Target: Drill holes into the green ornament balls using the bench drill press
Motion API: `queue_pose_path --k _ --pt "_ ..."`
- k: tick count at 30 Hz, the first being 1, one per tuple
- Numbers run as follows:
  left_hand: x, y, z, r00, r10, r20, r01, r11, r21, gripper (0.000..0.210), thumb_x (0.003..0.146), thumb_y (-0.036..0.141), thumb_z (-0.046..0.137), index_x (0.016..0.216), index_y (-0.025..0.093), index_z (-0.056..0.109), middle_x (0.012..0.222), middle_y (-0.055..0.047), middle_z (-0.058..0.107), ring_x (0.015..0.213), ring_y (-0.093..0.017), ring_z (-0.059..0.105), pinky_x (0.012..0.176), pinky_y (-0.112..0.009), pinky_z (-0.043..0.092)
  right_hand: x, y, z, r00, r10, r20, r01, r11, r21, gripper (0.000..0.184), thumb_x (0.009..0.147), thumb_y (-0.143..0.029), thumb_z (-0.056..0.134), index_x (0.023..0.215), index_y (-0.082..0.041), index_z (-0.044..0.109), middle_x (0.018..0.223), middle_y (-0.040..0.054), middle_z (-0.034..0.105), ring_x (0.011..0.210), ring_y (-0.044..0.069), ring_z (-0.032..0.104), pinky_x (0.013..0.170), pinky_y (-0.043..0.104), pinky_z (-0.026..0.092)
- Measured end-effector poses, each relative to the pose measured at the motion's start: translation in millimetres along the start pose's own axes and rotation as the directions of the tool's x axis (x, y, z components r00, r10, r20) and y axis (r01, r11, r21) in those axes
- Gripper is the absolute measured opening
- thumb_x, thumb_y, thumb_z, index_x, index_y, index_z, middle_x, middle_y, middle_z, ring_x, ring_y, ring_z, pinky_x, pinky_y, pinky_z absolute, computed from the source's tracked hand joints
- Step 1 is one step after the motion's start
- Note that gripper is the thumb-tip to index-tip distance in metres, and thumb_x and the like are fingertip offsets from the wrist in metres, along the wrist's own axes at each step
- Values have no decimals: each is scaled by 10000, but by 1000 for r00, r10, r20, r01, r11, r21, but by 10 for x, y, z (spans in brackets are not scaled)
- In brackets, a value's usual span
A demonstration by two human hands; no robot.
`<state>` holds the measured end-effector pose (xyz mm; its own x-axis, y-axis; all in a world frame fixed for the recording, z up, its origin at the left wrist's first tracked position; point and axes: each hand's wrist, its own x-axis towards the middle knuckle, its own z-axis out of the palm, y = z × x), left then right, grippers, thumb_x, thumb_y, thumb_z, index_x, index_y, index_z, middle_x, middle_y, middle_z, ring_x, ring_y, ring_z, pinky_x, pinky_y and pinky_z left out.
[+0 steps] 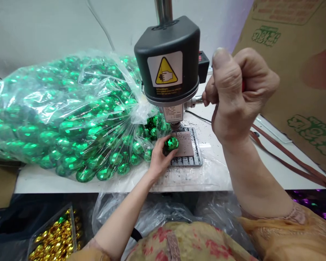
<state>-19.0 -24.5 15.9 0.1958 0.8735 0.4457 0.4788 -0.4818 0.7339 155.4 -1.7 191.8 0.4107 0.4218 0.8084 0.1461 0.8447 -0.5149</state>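
Observation:
A small bench drill press (168,61) with a black head and a yellow warning label stands on a white table (43,179). My left hand (159,156) holds a green faceted ball (171,143) on the press's slotted base plate (188,159), just below the drill chuck (175,126). My right hand (237,96) is clenched around the press's feed lever (197,100), to the right of the head and close to the camera.
A big clear plastic bag (70,116) full of green faceted balls lies on the table to the left. Cardboard boxes (301,72) lean at the right. Below the table sit a tray of gold beads (54,239) and crumpled clear plastic (152,214).

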Motion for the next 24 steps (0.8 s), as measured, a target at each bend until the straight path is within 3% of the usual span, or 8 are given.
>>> queue_pose_path --k 7,16,24 --pt "201 -93 -30 995 6 99 -10 999 47 539 864 331 716 1369 254 542 1203 -90 607 1164 -260 576 1036 -443 460 -2 -12 -7 1000 12 27 -9 995 -97 452 938 -335 556 627 -208 255 575 -55 259 450 32 321 458 217 341" --pt "176 -24 168 999 -1 36 1 1000 25 530 808 270 753 1297 226 552 1260 -98 613 1201 -271 567 1066 -464 444 -12 -32 4 1000 10 13 -9 999 -43 426 924 -231 560 624 -211 258 592 -55 245 471 41 340 528 243 408" --pt "110 17 302 996 -85 12 85 989 -120 484 854 315 715 1300 227 551 1326 -98 610 1263 -262 554 1099 -445 425 15 -8 6 999 -46 10 45 996 71 429 904 -168 572 597 -203 274 544 -71 227 425 27 311 475 232 294"
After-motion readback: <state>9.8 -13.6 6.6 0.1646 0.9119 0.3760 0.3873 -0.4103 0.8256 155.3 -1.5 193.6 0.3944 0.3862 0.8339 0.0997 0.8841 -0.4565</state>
